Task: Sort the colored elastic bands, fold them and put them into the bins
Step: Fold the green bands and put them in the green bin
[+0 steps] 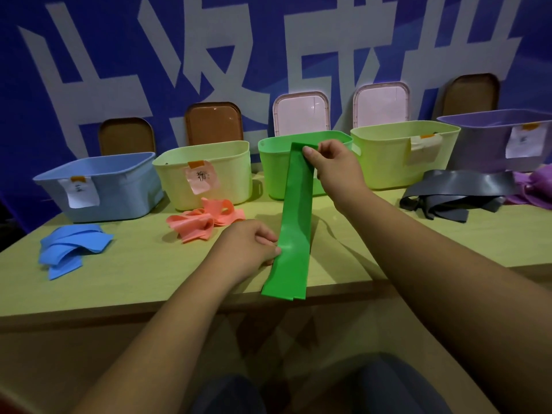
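Note:
A long green elastic band [294, 222] stretches from the table's front edge up to the green bin [271, 168]. My right hand [334, 165] pinches its far end, raised in front of that bin. My left hand [254, 249] pinches the band's left edge near its middle. Its near end hangs a little over the table's front edge. Blue bands [70, 249] lie in a heap at the left, pink bands [203, 222] in front of the pale yellow bin [209, 174], dark grey bands [457, 192] at the right and purple bands [534, 186] at the far right.
Five bins stand in a row at the back of the table [134, 279]: a blue bin [119, 186], the pale yellow one, the green one, a yellow-green bin [388, 156] and a purple bin [478, 141]. Lids lean on the blue wall behind them.

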Demonstrator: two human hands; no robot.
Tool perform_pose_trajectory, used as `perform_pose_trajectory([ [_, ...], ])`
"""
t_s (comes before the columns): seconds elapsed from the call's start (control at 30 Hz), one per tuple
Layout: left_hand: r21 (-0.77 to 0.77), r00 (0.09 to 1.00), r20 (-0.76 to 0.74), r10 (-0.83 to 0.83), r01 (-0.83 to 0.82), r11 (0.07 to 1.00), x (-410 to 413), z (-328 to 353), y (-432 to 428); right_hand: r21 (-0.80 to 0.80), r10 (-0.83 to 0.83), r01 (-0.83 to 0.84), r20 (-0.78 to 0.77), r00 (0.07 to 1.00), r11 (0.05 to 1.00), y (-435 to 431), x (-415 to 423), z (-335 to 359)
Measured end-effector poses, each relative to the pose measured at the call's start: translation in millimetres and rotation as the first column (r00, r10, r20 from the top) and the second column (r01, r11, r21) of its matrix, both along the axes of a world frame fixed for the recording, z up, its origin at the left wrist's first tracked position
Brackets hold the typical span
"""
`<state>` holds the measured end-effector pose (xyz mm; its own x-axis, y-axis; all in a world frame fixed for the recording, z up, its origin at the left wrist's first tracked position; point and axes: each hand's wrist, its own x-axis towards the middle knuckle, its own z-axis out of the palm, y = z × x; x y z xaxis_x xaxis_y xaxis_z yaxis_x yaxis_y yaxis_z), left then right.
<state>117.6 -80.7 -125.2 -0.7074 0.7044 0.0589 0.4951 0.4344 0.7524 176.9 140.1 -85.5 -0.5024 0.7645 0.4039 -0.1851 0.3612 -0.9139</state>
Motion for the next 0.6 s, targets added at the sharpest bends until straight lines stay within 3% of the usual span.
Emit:
perform_pose_trajectory([
  [0.2,0.012,0.998,0.057,-0.010,0.009,1.000,3,3,-1,0.001,0.015,-0.015,0.009,1.000,1.000,0,-1,0],
  [0.43,-0.085,0.994,0.106,0.018,-0.008,0.996,11,13,-2,-0.022,0.013,-0.012,0.012,1.000,1.000,2,-5,-4],
  [0.6,-0.210,0.996,-0.094,0.007,-0.027,0.977,14,13,-3,-0.060,0.015,-0.014,0.013,1.000,0.998,1,-7,-8],
])
